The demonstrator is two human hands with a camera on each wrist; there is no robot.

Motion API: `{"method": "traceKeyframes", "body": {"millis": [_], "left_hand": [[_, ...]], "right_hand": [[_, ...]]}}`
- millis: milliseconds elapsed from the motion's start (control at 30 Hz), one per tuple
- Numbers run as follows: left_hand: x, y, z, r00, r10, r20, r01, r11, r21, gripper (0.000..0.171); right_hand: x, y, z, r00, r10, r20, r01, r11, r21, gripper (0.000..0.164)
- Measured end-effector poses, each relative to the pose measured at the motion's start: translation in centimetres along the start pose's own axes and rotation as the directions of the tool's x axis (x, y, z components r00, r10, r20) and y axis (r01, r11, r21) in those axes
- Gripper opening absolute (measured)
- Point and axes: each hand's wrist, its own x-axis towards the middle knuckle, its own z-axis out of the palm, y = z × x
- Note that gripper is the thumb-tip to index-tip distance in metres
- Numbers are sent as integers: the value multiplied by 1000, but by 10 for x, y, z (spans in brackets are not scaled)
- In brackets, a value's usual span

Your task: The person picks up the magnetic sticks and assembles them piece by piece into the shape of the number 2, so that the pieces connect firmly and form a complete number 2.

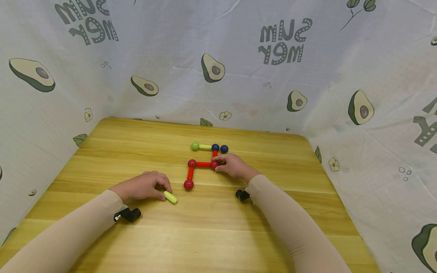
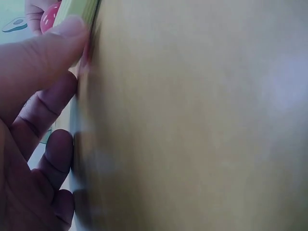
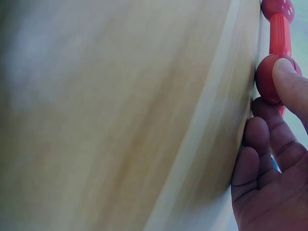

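Observation:
On the wooden table my right hand pinches a red ball at the corner of a flat zigzag of balls and rods. From that ball, one red rod runs left to a second red ball, and another red rod leads from there to a front red ball. Behind my right fingers, a red rod reaches a dark blue ball. To the left, my left hand holds a yellow-green rod between thumb and fingers, low over the tabletop.
At the back, a yellow-green rod links the dark blue ball to a green ball. Another dark blue ball sits just right of it. A printed cloth hangs behind and beside the table.

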Motion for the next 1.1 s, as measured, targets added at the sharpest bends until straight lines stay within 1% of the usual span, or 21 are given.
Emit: {"method": "traceKeyframes", "body": {"millis": [100, 200, 333, 433, 567, 667, 833, 967, 1100], "left_hand": [[1, -1, 1, 1000, -4, -8, 4, 1000, 11, 18], [1, -2, 2, 1000, 6, -16, -5, 1000, 28, 20], [1, -3, 3, 999, 15, -28, -15, 999, 29, 16], [1, -3, 4, 999, -2, -35, 2, 1000, 8, 13], [1, -1, 6, 998, -29, -46, 27, 999, -43, 11], [1, 2, 7, 997, -38, -64, 32, 996, -81, 10], [5, 10, 9, 990, -55, -129, 40, 992, -118, 12], [12, 18, 12, 980, -46, -196, 25, 994, -105, 13], [20, 26, 15, 969, -35, -244, 11, 995, -97, 12]], "right_hand": [[0, 0, 0, 1000, 9, 3, -9, 1000, 11, 45], [0, 0, 0, 1000, 16, 4, -16, 1000, 17, 45], [0, 0, 0, 1000, 16, 3, -16, 1000, 18, 45], [1, 1, 0, 1000, 14, 1, -14, 1000, 12, 46], [1, 1, 0, 1000, 11, 0, -11, 1000, 0, 45], [0, 0, 0, 1000, 6, 0, -6, 1000, -9, 45], [0, 0, 1, 1000, 8, -6, -8, 1000, -11, 45], [-1, -1, 1, 1000, 13, -12, -13, 1000, -11, 45], [0, -1, 1, 1000, 17, -16, -17, 1000, -21, 46]]}}
